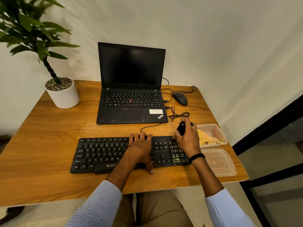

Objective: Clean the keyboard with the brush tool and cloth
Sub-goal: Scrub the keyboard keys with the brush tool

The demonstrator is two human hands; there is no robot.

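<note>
A black wired keyboard (105,154) lies near the front of the wooden table (49,145). My left hand (141,145) rests flat across its middle, fingers at the top edge and thumb at the front edge. My right hand (186,138) grips a black brush tool (181,128) over the top right corner of the keyboard, above the number pad, where pale debris shows on the keys. The brush tip is hidden by my fingers. A yellow cloth (208,138) lies in a clear plastic container (218,131) just right of my right hand.
An open black laptop (131,89) stands behind the keyboard. A black mouse (180,99) and looped cables (178,114) lie to its right. A potted plant (62,92) stands at the back left. A clear lid (219,163) lies near the right table edge.
</note>
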